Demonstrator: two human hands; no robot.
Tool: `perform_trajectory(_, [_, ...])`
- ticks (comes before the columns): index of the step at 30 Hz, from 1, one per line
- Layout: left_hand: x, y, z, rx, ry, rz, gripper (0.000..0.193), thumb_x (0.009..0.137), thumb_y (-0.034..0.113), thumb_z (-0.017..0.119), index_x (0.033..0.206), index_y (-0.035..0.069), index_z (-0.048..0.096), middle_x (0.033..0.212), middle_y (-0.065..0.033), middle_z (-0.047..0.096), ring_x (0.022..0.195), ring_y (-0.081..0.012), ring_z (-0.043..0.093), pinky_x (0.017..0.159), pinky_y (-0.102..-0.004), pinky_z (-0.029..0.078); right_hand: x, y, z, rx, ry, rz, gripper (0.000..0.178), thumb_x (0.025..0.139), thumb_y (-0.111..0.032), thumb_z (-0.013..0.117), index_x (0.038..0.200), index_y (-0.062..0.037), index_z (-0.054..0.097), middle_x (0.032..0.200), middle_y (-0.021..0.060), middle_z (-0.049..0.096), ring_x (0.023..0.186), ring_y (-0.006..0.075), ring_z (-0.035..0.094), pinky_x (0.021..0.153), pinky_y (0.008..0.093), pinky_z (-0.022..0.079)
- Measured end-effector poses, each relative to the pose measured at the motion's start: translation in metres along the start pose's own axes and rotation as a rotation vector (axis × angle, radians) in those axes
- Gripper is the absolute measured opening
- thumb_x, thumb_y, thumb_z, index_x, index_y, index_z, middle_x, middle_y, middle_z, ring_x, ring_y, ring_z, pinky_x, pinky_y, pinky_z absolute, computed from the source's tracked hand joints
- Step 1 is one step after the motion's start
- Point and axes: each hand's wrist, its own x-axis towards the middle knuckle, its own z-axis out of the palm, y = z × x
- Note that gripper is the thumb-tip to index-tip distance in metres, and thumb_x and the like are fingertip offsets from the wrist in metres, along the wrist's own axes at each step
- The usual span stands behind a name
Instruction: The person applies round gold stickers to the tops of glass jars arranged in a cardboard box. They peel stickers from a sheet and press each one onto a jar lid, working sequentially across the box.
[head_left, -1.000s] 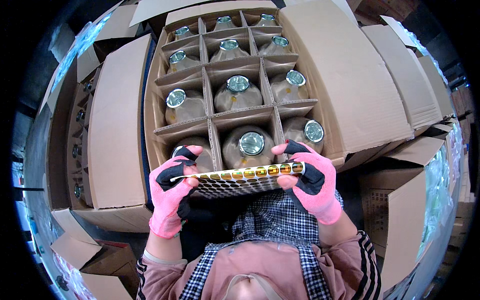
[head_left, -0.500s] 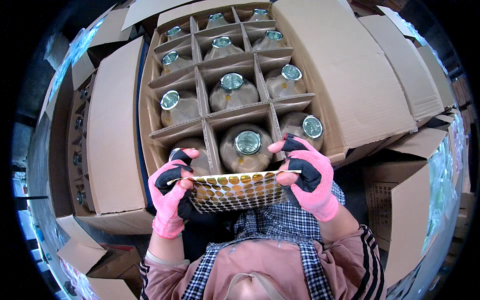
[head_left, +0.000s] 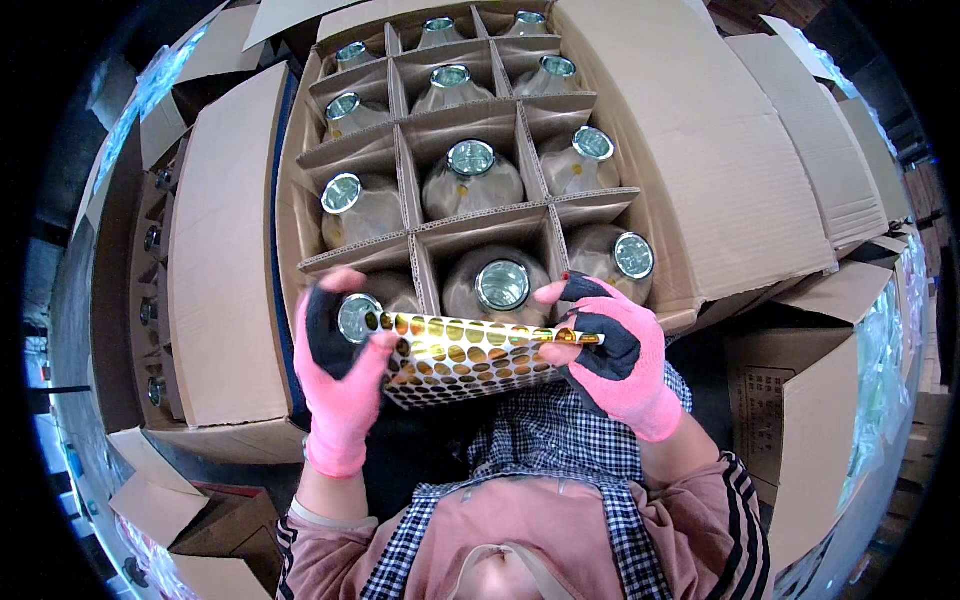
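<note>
A sheet of round gold stickers (head_left: 470, 362) hangs slanted in front of my chest. My right hand (head_left: 635, 375), in a pink and black glove with bare fingertips, pinches its right end between thumb and fingers. At the sheet's left edge, my left hand (head_left: 335, 395), gloved alike, has its index finger and thumb spread apart. The thumb tip overlaps the sheet's edge; the lower fingers are partly hidden. Just beyond the sheet, round glass bottles stand in a divided carton (head_left: 300, 215), among them a middle bottle (head_left: 470, 190) and a near one (head_left: 500, 290). Some bear a small gold dot.
The carton's wide right flap (head_left: 720, 150) lies folded outward. To the left stands another carton (head_left: 225, 260) with bottles inside. Open cartons sit at lower right (head_left: 820, 420) and lower left (head_left: 225, 525), with clear plastic wrap (head_left: 870, 380) by the right one.
My left finger and thumb have parted from their pinch on the sheet, and its left end has risen and turned. My right hand still pinches its end. The view has shifted slightly.
</note>
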Motion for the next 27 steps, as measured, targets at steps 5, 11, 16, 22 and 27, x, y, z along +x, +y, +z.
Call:
perform_trajectory(5, [-0.016, 0.027, -0.005, 0.633, -0.115, 0.621, 0.048, 0.065, 0.026, 0.074, 0.103, 0.003, 0.057, 0.103, -0.0138, 0.055, 0.107, -0.0423, 0.043, 0.091, -0.0550, 0.030, 0.004, 0.002, 0.008, -0.101, -0.143, -0.137, 0.023, 0.061, -0.002, 0.071, 0.079, -0.0035, 0.058, 0.091, 0.0109, 0.060, 0.095, 0.0294, 0.055, 0.083, 0.0375, 0.042])
perform_trajectory(11, [-0.007, 0.026, 0.006, 0.394, -0.441, 0.390, 0.022, 0.054, -0.002, 0.065, 0.073, 0.002, 0.056, 0.075, -0.0086, 0.056, 0.089, -0.0336, 0.053, 0.090, -0.0483, 0.036, 0.002, 0.001, 0.020, -0.190, -0.284, -0.230, 0.024, 0.061, -0.004, 0.070, 0.083, -0.0063, 0.060, 0.090, 0.0093, 0.059, 0.098, 0.0288, 0.054, 0.084, 0.0395, 0.041])
perform_trajectory(16, [-0.008, 0.027, 0.003, 0.409, -0.434, 0.393, 0.020, 0.055, -0.003, 0.064, 0.071, 0.003, 0.055, 0.073, -0.0082, 0.054, 0.093, -0.0327, 0.053, 0.093, -0.0485, 0.033, 0.003, -0.002, 0.023, -0.174, -0.316, -0.169, 0.022, 0.063, -0.004, 0.070, 0.082, -0.0064, 0.058, 0.087, 0.0079, 0.059, 0.096, 0.0283, 0.055, 0.084, 0.0389, 0.041])
perform_trajectory(22, [-0.008, 0.026, 0.007, 0.413, -0.430, 0.339, 0.020, 0.059, 0.001, 0.065, 0.076, 0.005, 0.057, 0.080, -0.0075, 0.054, 0.100, -0.0342, 0.050, 0.095, -0.0504, 0.029, 0.000, 0.000, 0.026, -0.167, -0.265, -0.132, 0.022, 0.063, -0.004, 0.070, 0.082, -0.0069, 0.058, 0.085, 0.0071, 0.059, 0.096, 0.0285, 0.055, 0.084, 0.0378, 0.041])
perform_trajectory(27, [-0.010, 0.018, 0.001, 0.340, -0.491, 0.379, 0.021, 0.060, 0.004, 0.066, 0.079, 0.008, 0.057, 0.082, -0.0063, 0.054, 0.098, -0.0334, 0.050, 0.095, -0.0522, 0.026, 0.005, -0.011, 0.029, -0.122, -0.249, -0.080, 0.019, 0.061, 0.001, 0.068, 0.078, -0.0044, 0.059, 0.075, 0.0092, 0.059, 0.094, 0.0317, 0.058, 0.078, 0.0393, 0.046])
